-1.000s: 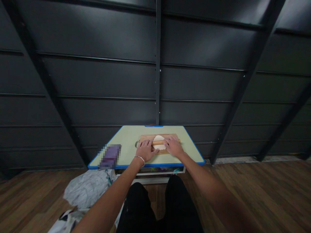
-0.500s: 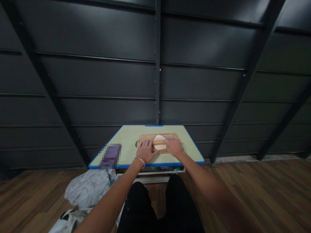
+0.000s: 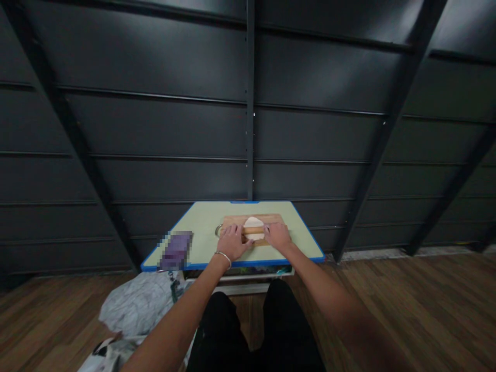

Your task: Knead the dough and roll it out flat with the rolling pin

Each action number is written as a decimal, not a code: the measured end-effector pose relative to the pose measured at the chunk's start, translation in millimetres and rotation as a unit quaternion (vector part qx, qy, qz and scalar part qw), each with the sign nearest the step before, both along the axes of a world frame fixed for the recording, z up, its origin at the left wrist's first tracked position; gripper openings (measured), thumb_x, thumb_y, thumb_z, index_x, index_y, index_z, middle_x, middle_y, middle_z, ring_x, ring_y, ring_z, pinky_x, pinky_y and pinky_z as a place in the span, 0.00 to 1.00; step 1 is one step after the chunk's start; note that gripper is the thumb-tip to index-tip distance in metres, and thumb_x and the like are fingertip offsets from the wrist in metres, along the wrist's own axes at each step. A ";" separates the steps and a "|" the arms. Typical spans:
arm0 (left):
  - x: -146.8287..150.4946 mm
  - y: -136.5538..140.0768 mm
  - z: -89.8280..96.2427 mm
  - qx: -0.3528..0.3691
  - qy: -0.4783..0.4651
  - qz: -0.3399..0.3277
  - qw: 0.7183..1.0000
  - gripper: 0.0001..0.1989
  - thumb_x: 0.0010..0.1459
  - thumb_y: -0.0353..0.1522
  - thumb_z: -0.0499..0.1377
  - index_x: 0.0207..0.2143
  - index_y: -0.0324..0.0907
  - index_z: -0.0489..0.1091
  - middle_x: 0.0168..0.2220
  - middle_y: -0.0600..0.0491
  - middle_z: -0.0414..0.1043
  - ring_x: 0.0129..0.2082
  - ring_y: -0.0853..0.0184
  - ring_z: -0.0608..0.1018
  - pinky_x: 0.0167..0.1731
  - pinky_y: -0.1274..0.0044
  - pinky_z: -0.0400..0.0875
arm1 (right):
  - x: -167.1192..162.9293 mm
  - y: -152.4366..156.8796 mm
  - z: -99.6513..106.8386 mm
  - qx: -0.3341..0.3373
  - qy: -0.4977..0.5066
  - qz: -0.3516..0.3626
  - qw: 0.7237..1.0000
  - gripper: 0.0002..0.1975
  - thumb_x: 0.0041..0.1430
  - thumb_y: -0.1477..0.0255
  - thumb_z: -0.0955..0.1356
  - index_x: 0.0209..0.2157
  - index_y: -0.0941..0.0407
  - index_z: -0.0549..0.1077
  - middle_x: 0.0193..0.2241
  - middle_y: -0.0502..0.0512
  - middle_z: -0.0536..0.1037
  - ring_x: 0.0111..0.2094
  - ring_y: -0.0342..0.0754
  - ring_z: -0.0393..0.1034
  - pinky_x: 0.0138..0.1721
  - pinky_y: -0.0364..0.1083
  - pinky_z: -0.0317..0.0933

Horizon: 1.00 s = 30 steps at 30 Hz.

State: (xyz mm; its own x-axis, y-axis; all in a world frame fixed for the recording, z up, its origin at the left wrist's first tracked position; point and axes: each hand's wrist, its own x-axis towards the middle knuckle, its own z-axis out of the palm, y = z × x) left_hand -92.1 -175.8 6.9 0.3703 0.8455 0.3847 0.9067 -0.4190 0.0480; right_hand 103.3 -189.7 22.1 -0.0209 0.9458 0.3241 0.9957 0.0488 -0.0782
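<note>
A wooden rolling pin (image 3: 253,230) lies crosswise over a flat, pale piece of dough (image 3: 253,221). The dough rests on a wooden cutting board (image 3: 232,219) that has a metal ring handle (image 3: 218,230) at its left end. My left hand (image 3: 232,242), with a bracelet at the wrist, is closed over the left end of the pin, its thumb pointing inward. Over the right end my right hand (image 3: 277,235) is closed as well. Between the two hands the middle of the pin shows, with dough visible above and below it.
The board lies on a pale-yellow table (image 3: 205,248) with a blue edge. A purple pixelated item (image 3: 176,249) is at the table's left. Light-coloured cloth (image 3: 135,305) is piled at lower left, over wood flooring (image 3: 426,294). A dark panelled wall (image 3: 174,129) stands behind.
The rolling pin has shifted slightly toward me over the dough, both hands still on it. The camera view has moved a little.
</note>
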 end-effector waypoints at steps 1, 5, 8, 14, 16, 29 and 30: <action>0.1 -0.1 1.3 -0.007 0.001 0.001 1.000 0.31 0.63 0.51 0.55 0.55 0.35 0.69 0.51 0.38 0.72 0.54 0.50 0.72 0.55 0.64 0.62 | 0.1 0.3 0.2 -0.003 0.004 -0.005 1.000 0.24 0.74 0.64 0.57 0.46 0.60 0.81 0.43 0.68 0.83 0.44 0.54 0.78 0.46 0.46 0.66; 1.1 -2.0 4.4 -0.007 0.003 0.005 1.000 0.31 0.63 0.51 0.56 0.55 0.34 0.70 0.51 0.37 0.72 0.54 0.50 0.72 0.55 0.65 0.62 | 0.4 2.3 -0.8 -0.010 0.019 -0.029 0.999 0.26 0.74 0.62 0.57 0.45 0.62 0.82 0.42 0.70 0.83 0.44 0.55 0.79 0.45 0.46 0.66; 2.4 -3.9 3.5 0.006 0.013 0.013 1.000 0.32 0.63 0.52 0.56 0.53 0.33 0.71 0.51 0.35 0.72 0.55 0.48 0.72 0.55 0.64 0.62 | 2.8 5.6 -4.9 0.000 0.024 -0.023 0.999 0.24 0.73 0.62 0.59 0.44 0.60 0.83 0.41 0.69 0.83 0.43 0.57 0.79 0.44 0.47 0.66; 2.2 -4.3 -5.9 0.034 0.012 0.011 0.999 0.33 0.61 0.53 0.56 0.52 0.32 0.71 0.51 0.34 0.71 0.54 0.46 0.71 0.55 0.61 0.61 | 19.9 21.9 -17.5 0.019 0.124 0.065 0.990 0.14 0.67 0.64 0.68 0.48 0.53 0.83 0.44 0.60 0.84 0.45 0.52 0.77 0.46 0.44 0.64; 1.8 -3.6 -8.1 0.043 0.005 0.008 0.999 0.32 0.61 0.52 0.57 0.52 0.33 0.71 0.51 0.34 0.71 0.54 0.46 0.71 0.56 0.61 0.61 | 26.5 29.0 -20.9 0.012 0.166 0.095 0.981 0.12 0.65 0.65 0.71 0.44 0.54 0.84 0.43 0.59 0.84 0.45 0.51 0.77 0.46 0.43 0.63; 2.3 -0.6 1.4 0.040 0.013 0.017 0.999 0.32 0.65 0.53 0.51 0.52 0.33 0.70 0.49 0.35 0.72 0.52 0.48 0.72 0.50 0.64 0.66 | 38.6 42.3 -30.1 -0.013 0.273 0.163 0.948 0.07 0.49 0.71 0.78 0.30 0.58 0.82 0.30 0.56 0.84 0.31 0.47 0.75 0.33 0.42 0.64; 1.9 0.2 1.1 0.042 0.015 0.017 0.999 0.30 0.67 0.51 0.49 0.52 0.34 0.70 0.49 0.35 0.72 0.52 0.49 0.72 0.49 0.64 0.66 | 38.1 41.8 -29.7 -0.015 0.276 0.161 0.948 0.07 0.48 0.72 0.78 0.30 0.58 0.82 0.30 0.56 0.84 0.31 0.47 0.75 0.33 0.42 0.64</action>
State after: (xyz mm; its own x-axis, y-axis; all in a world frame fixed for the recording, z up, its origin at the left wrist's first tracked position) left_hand -90.2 -175.6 8.0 0.3546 0.8232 0.4434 0.9210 -0.3892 -0.0140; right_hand 141.4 -147.9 -7.6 -0.1444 0.9284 0.3424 0.7372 0.3317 -0.5886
